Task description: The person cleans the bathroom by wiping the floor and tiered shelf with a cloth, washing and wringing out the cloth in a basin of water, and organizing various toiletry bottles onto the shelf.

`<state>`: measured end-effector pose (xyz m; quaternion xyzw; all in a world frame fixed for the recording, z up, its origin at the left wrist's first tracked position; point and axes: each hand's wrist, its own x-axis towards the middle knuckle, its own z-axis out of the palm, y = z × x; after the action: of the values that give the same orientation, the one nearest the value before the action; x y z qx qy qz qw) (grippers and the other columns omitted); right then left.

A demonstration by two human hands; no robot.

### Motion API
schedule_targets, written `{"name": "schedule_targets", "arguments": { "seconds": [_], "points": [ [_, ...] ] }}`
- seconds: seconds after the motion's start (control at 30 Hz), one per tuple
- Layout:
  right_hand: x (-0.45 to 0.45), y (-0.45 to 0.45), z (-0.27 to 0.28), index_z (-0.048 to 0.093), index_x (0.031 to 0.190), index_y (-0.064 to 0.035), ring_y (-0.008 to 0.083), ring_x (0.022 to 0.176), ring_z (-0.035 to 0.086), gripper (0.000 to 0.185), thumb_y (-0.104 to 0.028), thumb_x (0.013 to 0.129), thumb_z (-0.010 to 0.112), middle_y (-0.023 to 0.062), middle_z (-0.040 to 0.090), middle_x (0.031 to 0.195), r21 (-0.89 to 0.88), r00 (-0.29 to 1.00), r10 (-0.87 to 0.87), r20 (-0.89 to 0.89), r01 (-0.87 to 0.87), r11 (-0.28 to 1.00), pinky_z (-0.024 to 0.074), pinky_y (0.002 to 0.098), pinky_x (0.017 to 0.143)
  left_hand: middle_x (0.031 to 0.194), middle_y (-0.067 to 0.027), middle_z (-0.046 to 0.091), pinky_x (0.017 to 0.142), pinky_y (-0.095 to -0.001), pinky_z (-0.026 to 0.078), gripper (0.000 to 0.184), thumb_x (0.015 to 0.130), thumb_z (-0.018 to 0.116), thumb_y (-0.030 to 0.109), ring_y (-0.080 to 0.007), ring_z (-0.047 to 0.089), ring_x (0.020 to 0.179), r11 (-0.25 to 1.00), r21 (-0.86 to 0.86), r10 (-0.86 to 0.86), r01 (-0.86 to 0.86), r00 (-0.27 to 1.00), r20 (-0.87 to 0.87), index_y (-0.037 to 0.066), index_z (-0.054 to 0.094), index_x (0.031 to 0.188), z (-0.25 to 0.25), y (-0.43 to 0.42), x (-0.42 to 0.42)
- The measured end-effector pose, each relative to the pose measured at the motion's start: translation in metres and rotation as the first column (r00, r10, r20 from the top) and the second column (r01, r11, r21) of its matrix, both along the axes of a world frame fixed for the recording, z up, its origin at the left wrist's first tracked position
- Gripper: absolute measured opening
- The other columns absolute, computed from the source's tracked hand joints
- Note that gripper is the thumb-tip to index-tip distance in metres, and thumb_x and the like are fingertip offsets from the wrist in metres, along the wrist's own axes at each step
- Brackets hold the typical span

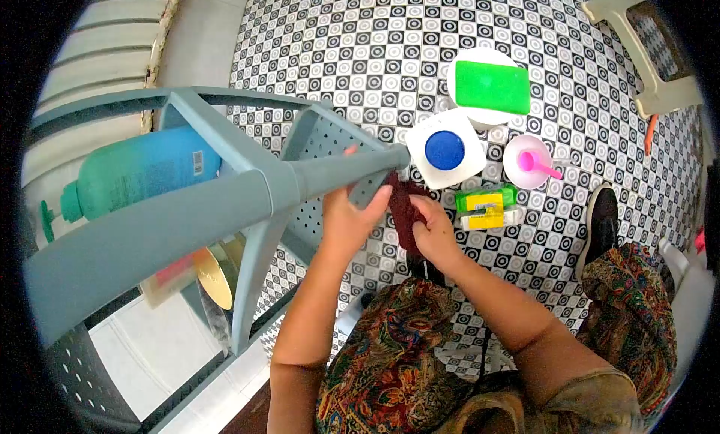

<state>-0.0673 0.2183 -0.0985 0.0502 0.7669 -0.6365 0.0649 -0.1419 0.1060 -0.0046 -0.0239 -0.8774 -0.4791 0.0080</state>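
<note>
A grey plastic rack (262,186) lies tilted across the left side, one of its tubular posts pointing to the middle. My left hand (351,213) is round the underside of that post near its end, thumb and fingers on either side. My right hand (436,230) grips a dark red cloth (405,213) just below the post's end. The cloth hangs between my hands. Right of the post stands a white square container (471,145) with a round blue top (444,150).
On the patterned floor are a green sponge (491,87) on a white dish, a pink scoop (529,162) in a bowl, and a green-yellow package (486,201). A blue-green bottle (142,171) lies behind the rack; a beige stool (645,59) stands upper right.
</note>
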Motion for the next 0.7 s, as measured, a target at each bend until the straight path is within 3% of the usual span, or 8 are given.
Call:
{"name": "schedule_targets", "arguments": {
  "seconds": [0.1,0.17,0.23,0.4,0.43,0.53,0.6,0.7],
  "points": [
    [-0.002,-0.002,-0.003,0.049,0.105,-0.0002,0.0350,0.096,0.046,0.041,0.002,0.064,0.045,0.0179,0.052,0.103,0.042,0.998,-0.038,-0.057,0.041,0.998,0.0370,0.0389,0.086,0.099,-0.0120,0.053,0.079,-0.0320,0.041,0.030,0.076,0.058,0.013,-0.0210,0.051,0.093,1.000,-0.012,0.005,-0.004,0.997,0.080,0.003,0.051,0.103,0.007,-0.003,-0.016],
    [-0.009,-0.001,-0.005,0.050,0.105,-0.0006,0.0355,0.095,0.046,0.041,0.003,0.064,0.045,0.0188,0.052,0.103,0.017,0.999,-0.032,0.001,0.032,0.999,0.0367,0.0399,0.086,0.095,-0.0101,0.055,0.079,-0.0306,0.040,0.023,0.076,0.056,0.011,-0.0192,0.051,0.089,1.000,-0.012,0.003,-0.003,0.997,0.078,0.003,0.052,0.098,0.007,-0.007,-0.019],
    [-0.016,0.001,-0.007,0.050,0.107,-0.0011,0.0321,0.097,0.048,0.044,0.005,0.065,0.039,0.0174,0.052,0.102,-0.005,0.998,-0.024,0.064,0.025,1.000,0.0360,0.0346,0.088,0.094,-0.0092,0.055,0.080,-0.0305,0.039,0.020,0.077,0.054,0.009,-0.0184,0.052,0.088,0.993,-0.110,-0.023,0.031,0.997,0.073,0.004,0.052,0.096,0.014,-0.005,-0.020],
    [-0.047,0.016,-0.007,0.044,0.117,-0.0054,0.0396,0.104,0.043,0.049,-0.003,0.068,0.041,0.0229,0.048,0.111,0.133,0.993,-0.063,0.099,0.050,0.990,0.0340,0.0386,0.091,0.095,-0.0092,0.055,0.079,-0.0292,0.039,0.019,0.077,0.052,0.008,-0.0182,0.052,0.088,0.992,-0.108,-0.061,0.068,0.996,0.063,0.003,0.051,0.095,0.013,-0.007,-0.015],
    [-0.049,0.017,-0.007,0.050,0.108,-0.0043,0.0385,0.102,0.043,0.043,-0.004,0.065,0.042,0.0204,0.050,0.106,0.152,0.995,-0.085,0.060,0.076,0.986,0.0353,0.0419,0.090,0.096,-0.0092,0.055,0.079,-0.0291,0.039,0.020,0.077,0.052,0.008,-0.0183,0.052,0.089,0.988,-0.123,-0.089,0.095,0.995,0.053,0.003,0.050,0.096,0.013,-0.008,-0.014],
    [-0.051,0.018,-0.004,0.050,0.107,-0.0046,0.0382,0.101,0.043,0.044,-0.003,0.064,0.042,0.0199,0.051,0.105,0.125,0.984,-0.110,0.138,0.093,0.988,0.0350,0.0417,0.090,0.100,-0.0100,0.054,0.080,-0.0300,0.040,0.022,0.078,0.051,0.007,-0.0193,0.051,0.092,0.997,-0.035,-0.068,0.072,0.992,0.106,0.003,0.047,0.099,0.014,-0.007,-0.008],
    [-0.048,0.018,-0.004,0.051,0.107,-0.0053,0.0376,0.097,0.044,0.044,-0.001,0.064,0.043,0.0195,0.052,0.102,0.132,0.984,-0.175,-0.029,0.178,0.975,0.0350,0.0410,0.089,0.101,-0.0111,0.055,0.082,-0.0316,0.039,0.020,0.078,0.050,0.005,-0.0204,0.051,0.093,0.995,-0.059,-0.077,0.084,0.991,0.109,0.003,0.047,0.098,0.018,-0.005,-0.004],
    [-0.043,0.019,-0.008,0.052,0.106,-0.0058,0.0386,0.099,0.043,0.044,-0.001,0.063,0.044,0.0199,0.052,0.103,0.138,0.985,-0.172,0.032,0.166,0.976,0.0350,0.0420,0.088,0.102,-0.0131,0.055,0.086,-0.0339,0.038,0.020,0.078,0.048,0.003,-0.0222,0.052,0.095,0.993,-0.056,-0.097,0.104,0.988,0.117,0.004,0.046,0.098,0.018,-0.008,0.004]
  ]
}}
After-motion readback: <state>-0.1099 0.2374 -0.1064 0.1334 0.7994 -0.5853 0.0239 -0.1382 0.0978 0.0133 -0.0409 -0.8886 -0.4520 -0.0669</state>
